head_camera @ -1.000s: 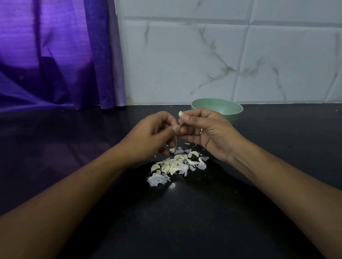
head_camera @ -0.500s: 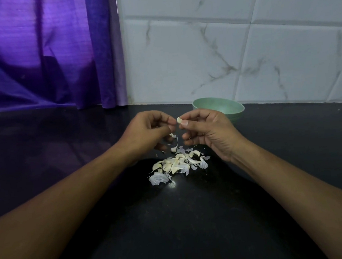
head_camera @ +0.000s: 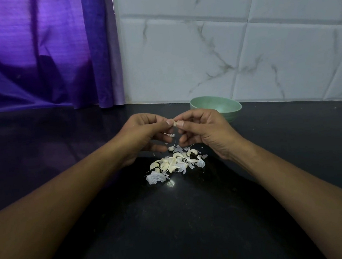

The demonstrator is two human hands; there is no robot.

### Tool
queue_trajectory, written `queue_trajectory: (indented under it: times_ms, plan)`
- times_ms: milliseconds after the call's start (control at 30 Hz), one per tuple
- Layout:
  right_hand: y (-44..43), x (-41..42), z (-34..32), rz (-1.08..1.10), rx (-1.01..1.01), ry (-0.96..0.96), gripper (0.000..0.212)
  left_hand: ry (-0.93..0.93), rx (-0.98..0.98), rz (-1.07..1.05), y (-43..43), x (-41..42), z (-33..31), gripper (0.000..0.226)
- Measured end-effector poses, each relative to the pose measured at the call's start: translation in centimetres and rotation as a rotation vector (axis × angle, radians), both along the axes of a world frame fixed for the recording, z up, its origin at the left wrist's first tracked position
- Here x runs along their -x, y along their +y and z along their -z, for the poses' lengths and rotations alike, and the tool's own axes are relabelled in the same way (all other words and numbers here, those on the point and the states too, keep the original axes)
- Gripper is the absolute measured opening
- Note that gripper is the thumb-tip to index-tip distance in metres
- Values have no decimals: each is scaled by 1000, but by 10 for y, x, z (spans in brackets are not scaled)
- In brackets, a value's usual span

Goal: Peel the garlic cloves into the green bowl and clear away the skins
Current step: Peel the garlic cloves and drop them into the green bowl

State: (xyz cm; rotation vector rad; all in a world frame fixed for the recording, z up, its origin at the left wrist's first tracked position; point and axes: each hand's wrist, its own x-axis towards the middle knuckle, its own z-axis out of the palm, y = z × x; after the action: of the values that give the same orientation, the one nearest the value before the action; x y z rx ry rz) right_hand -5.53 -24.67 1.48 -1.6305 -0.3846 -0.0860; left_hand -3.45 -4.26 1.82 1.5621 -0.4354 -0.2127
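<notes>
My left hand (head_camera: 143, 131) and my right hand (head_camera: 203, 130) meet above the black counter, fingertips pinched together on one small garlic clove (head_camera: 174, 123). A thin strip of skin (head_camera: 174, 139) hangs down from the clove between the hands. Below them lies a pile of garlic cloves and papery skins (head_camera: 174, 164). The green bowl (head_camera: 215, 108) stands just behind my right hand, near the wall; its inside is partly hidden.
The black counter (head_camera: 174, 222) runs out on all sides. A purple curtain (head_camera: 41, 54) hangs at the back left. White marbled tiles (head_camera: 241, 50) cover the wall behind the bowl.
The hands parted slightly, then closed together again on the clove, a little lower. A strip of skin now dangles beneath it.
</notes>
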Motion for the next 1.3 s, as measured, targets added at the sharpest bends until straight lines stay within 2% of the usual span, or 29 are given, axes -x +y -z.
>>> queue_trajectory:
  times_ms: [167, 333, 567, 900, 1000, 1167, 1300]
  plan:
    - [0, -1, 1, 22, 10, -2, 17, 25, 12, 1, 0, -1, 0, 15]
    - [1, -2, 4, 34, 30, -11, 17, 5, -35, -39, -2, 0, 1, 23]
    - [5, -2, 3, 45, 5, -64, 25, -2, 0, -95, -4, 1, -1, 23]
    - [5, -2, 5, 37, 63, -137, 23, -16, 5, -148, -9, 6, 0, 23]
    - [3, -3, 5, 30, 91, -154, 23, -9, 23, -128, -8, 7, -1, 20]
    - [2, -4, 2, 31, 120, -225, 22, 41, 64, -98, -8, 8, -3, 29]
    - [2, -5, 2, 49, 110, -247, 23, 66, 68, -74, -7, 9, -4, 23]
